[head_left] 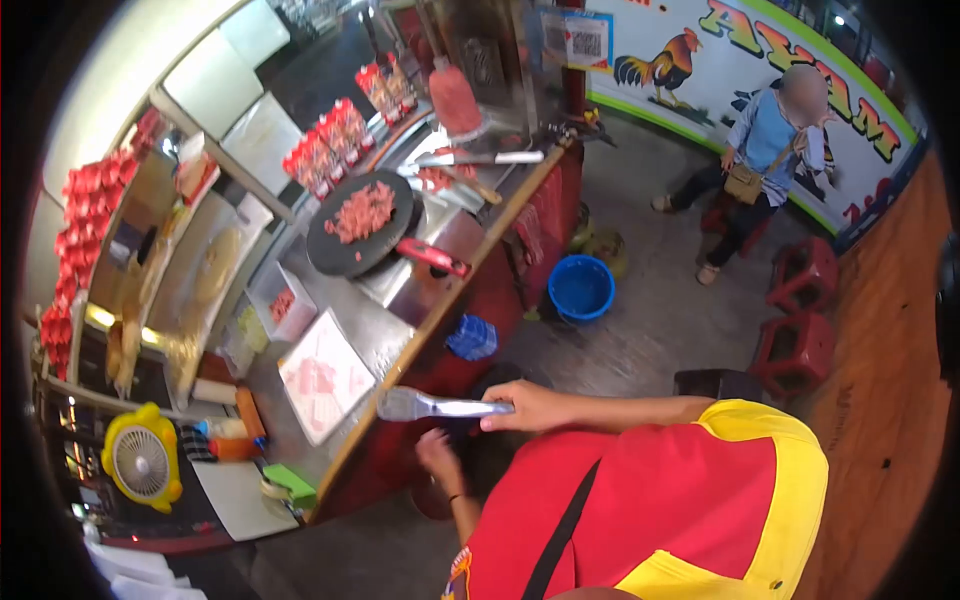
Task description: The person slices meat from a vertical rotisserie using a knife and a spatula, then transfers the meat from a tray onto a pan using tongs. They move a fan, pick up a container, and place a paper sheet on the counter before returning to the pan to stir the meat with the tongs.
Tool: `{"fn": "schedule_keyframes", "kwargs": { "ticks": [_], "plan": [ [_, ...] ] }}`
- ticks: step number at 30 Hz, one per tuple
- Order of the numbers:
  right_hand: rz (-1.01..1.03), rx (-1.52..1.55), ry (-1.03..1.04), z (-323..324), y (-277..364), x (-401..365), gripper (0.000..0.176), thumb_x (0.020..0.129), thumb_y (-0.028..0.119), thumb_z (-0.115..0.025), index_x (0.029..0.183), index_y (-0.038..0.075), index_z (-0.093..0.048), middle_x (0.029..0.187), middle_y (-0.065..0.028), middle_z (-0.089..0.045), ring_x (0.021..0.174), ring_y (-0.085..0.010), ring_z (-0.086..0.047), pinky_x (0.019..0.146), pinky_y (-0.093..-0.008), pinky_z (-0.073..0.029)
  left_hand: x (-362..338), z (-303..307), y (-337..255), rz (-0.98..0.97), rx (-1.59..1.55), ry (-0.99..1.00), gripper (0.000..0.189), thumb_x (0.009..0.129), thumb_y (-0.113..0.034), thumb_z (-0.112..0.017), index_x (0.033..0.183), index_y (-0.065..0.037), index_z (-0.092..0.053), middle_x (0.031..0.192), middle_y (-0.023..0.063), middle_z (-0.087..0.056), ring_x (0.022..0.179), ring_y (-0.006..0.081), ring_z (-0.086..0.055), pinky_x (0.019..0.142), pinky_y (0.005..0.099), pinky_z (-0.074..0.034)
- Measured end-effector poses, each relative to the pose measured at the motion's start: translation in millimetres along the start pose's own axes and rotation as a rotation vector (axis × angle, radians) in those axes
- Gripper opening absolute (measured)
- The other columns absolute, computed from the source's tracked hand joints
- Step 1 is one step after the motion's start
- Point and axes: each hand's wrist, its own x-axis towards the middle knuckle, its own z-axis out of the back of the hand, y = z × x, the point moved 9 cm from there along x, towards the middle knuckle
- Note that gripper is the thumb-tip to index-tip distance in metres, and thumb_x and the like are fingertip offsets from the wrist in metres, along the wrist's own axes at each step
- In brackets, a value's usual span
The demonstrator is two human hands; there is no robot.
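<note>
My right hand (pixel 525 405) is closed round the handle of metal tongs (pixel 425 405), which reach left toward the counter's wooden edge. Below them my left hand (pixel 437 452) hangs beside the counter, blurred, its fingers partly curled; whether anything is in it is too unclear to tell. On the counter, a black pan (pixel 335 255) with a red handle (pixel 433 256) holds chopped pink meat (pixel 362 213). A white board (pixel 328 385) with a pink patch lies nearer the hands. Between board and pan stands a clear container (pixel 282 302) with some meat in it.
A knife (pixel 490 158) lies beyond the pan, near red-topped bottles (pixel 330 145). A yellow fan (pixel 142 458) stands at the left. On the floor are a blue basin (pixel 580 288) and red stools (pixel 795 352). A person (pixel 768 135) stands by the banner (pixel 690 70).
</note>
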Motion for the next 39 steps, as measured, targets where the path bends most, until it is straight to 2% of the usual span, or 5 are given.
{"fn": "schedule_keyframes", "kwargs": {
  "ticks": [3, 14, 22, 31, 39],
  "plan": [
    [-0.098, 0.027, -0.024, -10, -17, -19, 0.039, 0.100, 0.036, -0.072, 0.116, 0.000, -0.069, 0.101, -0.0133, -0.077, 0.092, -0.0212, -0.073, 0.086, -0.0375, -0.056, -117, -111, -25, 1.100, -0.802, 0.628, 0.051, 0.111, -0.042, -0.048, 0.142, -0.003, -0.056, 0.143, 0.0128, -0.062, 0.129, 0.0232, -0.060, 0.107, 0.0403, -0.047],
    [0.268, -0.276, 0.010, -55, 10, 17, 0.093, 0.097, 0.013, -0.061, 0.167, 0.004, 0.000, 0.115, -0.0311, -0.068, 0.098, -0.0483, -0.070, 0.086, -0.0500, -0.055, 14, -43, -197, 0.406, -0.797, 0.289, 0.052, 0.113, -0.035, -0.049, 0.144, 0.006, -0.045, 0.136, 0.0196, -0.065, 0.123, 0.0238, -0.065, 0.107, 0.0362, -0.051],
    [-0.013, -0.220, 0.102, 16, -80, 8, 0.068, 0.096, 0.035, -0.074, 0.149, 0.001, -0.050, 0.096, -0.0177, -0.074, 0.082, -0.0296, -0.072, 0.073, -0.0409, -0.056, 96, 54, -165, 0.392, -0.435, -0.103, 0.024, 0.107, -0.028, -0.063, 0.114, -0.004, -0.059, 0.077, 0.0018, -0.064, 0.056, 0.0065, -0.056, 0.049, 0.0216, -0.042],
    [-1.384, -0.339, -0.135, 182, -428, -209, 0.060, 0.099, 0.046, -0.061, 0.135, -0.002, -0.064, 0.117, -0.0214, -0.075, 0.102, -0.0356, -0.075, 0.091, -0.0436, -0.058, 374, 156, -37, 0.265, 0.147, -0.295, 0.061, 0.095, -0.031, -0.079, 0.131, 0.007, -0.049, 0.089, 0.0117, -0.069, 0.077, 0.0172, -0.066, 0.065, 0.0311, -0.053],
    [-1.137, -0.419, -0.488, 245, -516, -247, 0.044, 0.101, 0.042, -0.061, 0.094, 0.003, -0.079, 0.086, -0.0177, -0.076, 0.069, -0.0254, -0.074, 0.072, -0.0426, -0.059, 478, 99, 6, 0.414, -0.207, 0.007, 0.047, 0.100, -0.036, -0.069, 0.140, -0.014, -0.059, 0.104, 0.0095, -0.073, 0.064, 0.0136, -0.062, 0.052, 0.0270, -0.048]
  ]
}}
